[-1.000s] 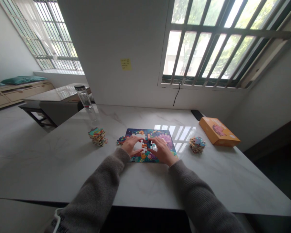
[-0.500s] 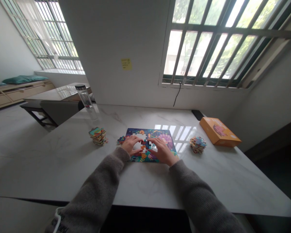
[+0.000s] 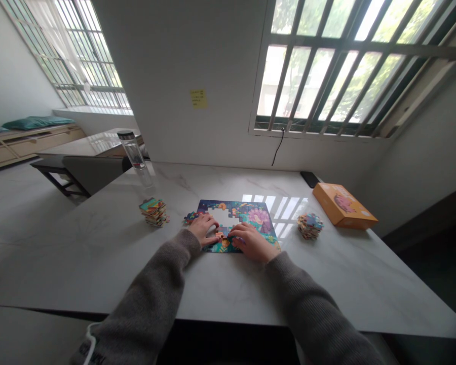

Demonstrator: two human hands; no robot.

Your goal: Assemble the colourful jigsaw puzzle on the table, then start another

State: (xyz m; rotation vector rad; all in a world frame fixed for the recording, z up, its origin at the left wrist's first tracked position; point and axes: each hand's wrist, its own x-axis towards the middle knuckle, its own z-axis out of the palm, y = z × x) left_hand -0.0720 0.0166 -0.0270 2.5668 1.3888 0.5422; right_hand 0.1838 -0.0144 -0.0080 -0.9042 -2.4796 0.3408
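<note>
A colourful jigsaw puzzle (image 3: 264,215) lies flat on the table, with a white gap in its upper middle. My left hand (image 3: 204,229) rests on the puzzle's left part, thumb and forefinger spread apart, the thumb tip beside the gap's lower side. From the right, my right hand (image 3: 253,242) has its fingers drawn together on a puzzle piece (image 3: 223,234) at the lower edge of the gap. My fingers partly cover that piece. Some loose dark pieces (image 3: 190,218) sit at the puzzle's left edge, next to my left hand.
A stack of puzzle pieces (image 3: 153,212) stands left of the puzzle, another pile (image 3: 310,225) to its right. An orange box (image 3: 342,207) and a black phone (image 3: 309,179) are at the right back. A clear bottle (image 3: 132,151) stands at the left back of the marble-patterned table (image 3: 99,253).
Both hands have come lower onto the puzzle. The piece between them has moved down toward me, and more of the white gap shows above it.
</note>
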